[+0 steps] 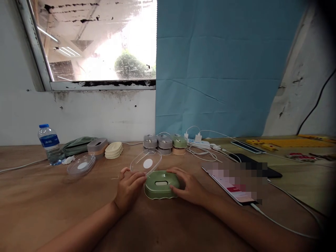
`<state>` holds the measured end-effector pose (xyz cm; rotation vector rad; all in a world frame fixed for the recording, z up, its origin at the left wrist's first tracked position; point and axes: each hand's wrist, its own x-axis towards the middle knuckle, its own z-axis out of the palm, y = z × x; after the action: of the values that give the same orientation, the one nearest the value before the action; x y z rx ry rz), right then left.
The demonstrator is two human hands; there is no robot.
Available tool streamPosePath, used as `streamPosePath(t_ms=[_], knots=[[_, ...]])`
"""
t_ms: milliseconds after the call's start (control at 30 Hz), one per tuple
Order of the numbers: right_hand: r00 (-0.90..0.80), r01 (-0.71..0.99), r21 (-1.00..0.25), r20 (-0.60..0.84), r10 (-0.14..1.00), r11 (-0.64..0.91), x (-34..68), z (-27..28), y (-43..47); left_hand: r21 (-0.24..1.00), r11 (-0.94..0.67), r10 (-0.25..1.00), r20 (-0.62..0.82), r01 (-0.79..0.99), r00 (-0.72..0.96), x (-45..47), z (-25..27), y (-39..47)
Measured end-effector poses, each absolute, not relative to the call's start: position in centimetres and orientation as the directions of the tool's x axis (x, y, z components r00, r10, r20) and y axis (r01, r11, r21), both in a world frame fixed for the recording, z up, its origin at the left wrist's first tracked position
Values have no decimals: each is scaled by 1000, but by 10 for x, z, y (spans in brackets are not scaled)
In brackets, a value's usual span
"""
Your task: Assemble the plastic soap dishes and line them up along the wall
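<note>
On this brown desk (157, 227), the right hand (191, 188) cups a green slotted box (160, 192); the left hand (130, 188) pinches a clear lid (147, 163) by its edge. I'd press lightly, keeping the box flat.

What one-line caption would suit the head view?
Left hand holding a clear lid, right hand gripping a green box, bottle and tablet on either side.
</note>
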<state>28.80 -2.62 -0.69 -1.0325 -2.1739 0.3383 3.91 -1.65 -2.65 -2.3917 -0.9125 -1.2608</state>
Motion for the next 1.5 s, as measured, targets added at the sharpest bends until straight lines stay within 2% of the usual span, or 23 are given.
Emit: streamPosePath(t_ms=[100, 167, 233, 333, 433, 533, 667, 767, 833, 933, 1200, 1333, 1500], knots=[[-403, 468, -670, 418, 814, 576, 275, -4, -25, -148, -801, 202, 846, 580, 493, 42, -24, -22], [-416, 311, -804, 365, 833, 507, 266, -1, -27, -160, -832, 138, 868, 532, 476, 50, -21, -28], [-425, 123, -888, 356, 832, 443, 258, 2, -31, -45, -885, 183, 883, 464, 433, 62, -19, -35], [-394, -36, -902, 408, 824, 429, 252, 7, -41, 176, -933, 303, 856, 314, 419, 78, -14, -46], [-342, 50, -826, 514, 787, 561, 257, 12, -49, 296, -939, 345, 785, 178, 514, 79, -10, -51], [-285, 321, -657, 620, 731, 683, 269, 13, -50, 404, -900, 426, 729, 164, 537, 66, -9, -43], [-259, 627, -464, 633, 730, 625, 282, 13, -44, 639, -751, 656, 695, 164, 294, 50, -15, -16], [-216, 694, -446, 620, 754, 565, 284, 10, -39, 822, -567, 821, 561, 41, 102, 50, -24, 1], [-213, 702, -440, 621, 754, 560, 283, 7, -36, 903, -426, 902, 428, -52, 50, 54, -29, 5], [-240, 690, -421, 635, 734, 589, 282, 3, -34, 948, -289, 952, 300, -137, 69, 61, -31, 4], [-292, 643, -415, 644, 707, 644, 285, -2, -29, 955, -247, 953, 270, -166, 135, 67, -24, -6], [-326, 616, -435, 618, 715, 657, 287, -3, -27, 959, -233, 961, 252, -162, 109, 66, -27, -3], [-370, 556, -509, 556, 744, 657, 288, -12, -20, 983, -63, 996, 72, -171, 51, 66, -29, 3]])
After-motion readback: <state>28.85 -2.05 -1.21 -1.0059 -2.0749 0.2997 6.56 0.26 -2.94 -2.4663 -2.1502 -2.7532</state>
